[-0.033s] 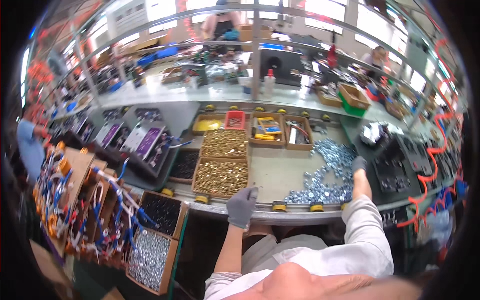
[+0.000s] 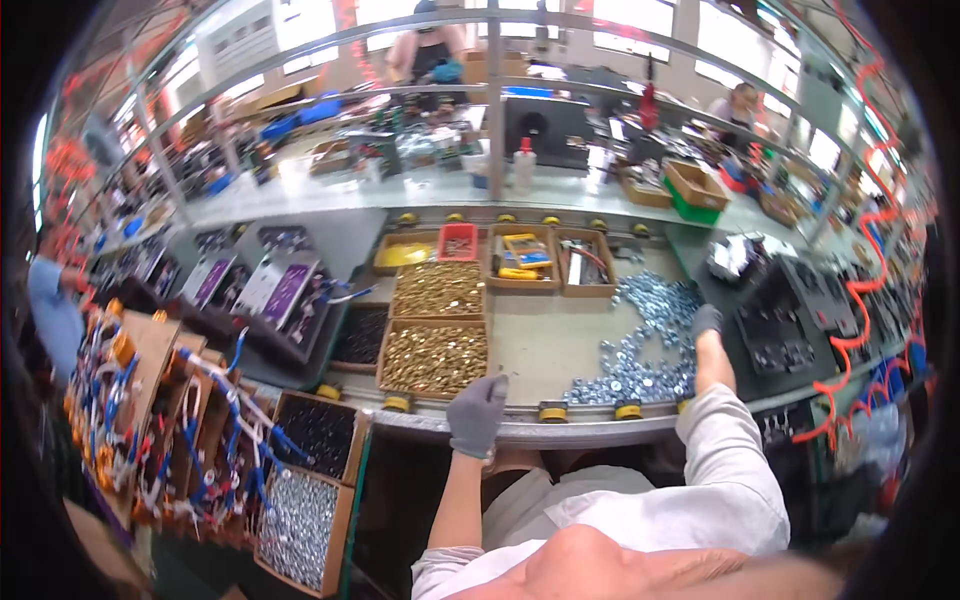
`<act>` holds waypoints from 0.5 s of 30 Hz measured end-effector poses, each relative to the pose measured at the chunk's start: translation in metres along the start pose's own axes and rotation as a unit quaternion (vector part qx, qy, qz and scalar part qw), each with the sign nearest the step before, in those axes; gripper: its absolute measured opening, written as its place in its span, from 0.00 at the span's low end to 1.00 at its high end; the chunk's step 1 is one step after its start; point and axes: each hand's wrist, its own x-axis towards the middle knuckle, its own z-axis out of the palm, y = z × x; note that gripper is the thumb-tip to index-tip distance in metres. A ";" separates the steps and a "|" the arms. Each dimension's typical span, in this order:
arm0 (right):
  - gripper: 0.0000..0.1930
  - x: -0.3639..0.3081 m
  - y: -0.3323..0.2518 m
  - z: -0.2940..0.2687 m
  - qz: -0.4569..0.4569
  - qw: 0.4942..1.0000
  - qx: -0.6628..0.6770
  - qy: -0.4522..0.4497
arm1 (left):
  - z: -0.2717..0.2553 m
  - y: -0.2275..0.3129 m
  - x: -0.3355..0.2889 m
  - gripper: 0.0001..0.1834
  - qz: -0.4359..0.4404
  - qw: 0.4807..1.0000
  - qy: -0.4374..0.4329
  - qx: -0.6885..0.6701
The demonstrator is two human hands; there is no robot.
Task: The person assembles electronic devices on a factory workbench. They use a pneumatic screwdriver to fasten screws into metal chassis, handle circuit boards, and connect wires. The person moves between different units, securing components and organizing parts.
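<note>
My left hand (image 2: 476, 414), in a grey glove, is closed at the front edge of the workbench, just right of a box of brass-coloured fasteners (image 2: 436, 357). Whatever its fingers may hold is hidden. My right hand (image 2: 707, 321), also gloved, reaches to the right border of a loose pile of silvery screws or nuts (image 2: 655, 345); its fingers are mostly hidden. A black housing (image 2: 775, 335) with small parts inside lies just beyond it on the right. Behind the nearer brass box sits a second box of brass-coloured fasteners (image 2: 437, 289).
Boxes with yellow packets (image 2: 523, 256) and tools (image 2: 584, 263) line the back. A red tray (image 2: 458, 241) stands beside them. At left are black panels with purple boards (image 2: 280, 297), wire bundles (image 2: 205, 430) and a box of silvery screws (image 2: 300, 530). An orange coiled hose (image 2: 858, 330) hangs right.
The whole view has shifted slightly, so the bench sits a little further left in the picture. Both hands keep nearly the same places and poses.
</note>
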 end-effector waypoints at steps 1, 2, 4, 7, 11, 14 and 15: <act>0.11 -0.007 0.020 0.035 0.065 0.993 0.088 -0.043 | 0.009 0.006 -0.001 0.16 0.009 0.999 -0.020 -0.027; 0.13 -0.007 0.000 -0.008 0.062 0.986 0.138 -0.078 | 0.005 0.000 -0.002 0.16 -0.001 1.000 -0.013 -0.014; 0.17 -0.020 -0.014 -0.047 0.173 0.917 0.350 -0.079 | 0.007 -0.003 -0.005 0.16 0.011 1.000 -0.002 -0.019; 0.17 -0.020 -0.051 -0.064 0.254 0.898 0.352 -0.070 | 0.011 0.009 -0.003 0.17 0.016 0.999 -0.025 -0.027; 0.17 -0.029 -0.090 -0.169 0.333 0.722 0.600 -0.086 | 0.006 0.003 -0.003 0.18 0.003 0.999 -0.036 -0.016; 0.15 -0.047 -0.111 -0.241 0.157 0.858 0.480 -0.093 | 0.007 0.005 -0.001 0.18 -0.006 0.999 -0.052 -0.001; 0.14 -0.051 -0.118 -0.260 0.062 0.910 0.403 -0.069 | 0.009 0.005 -0.001 0.18 -0.007 0.999 -0.048 -0.012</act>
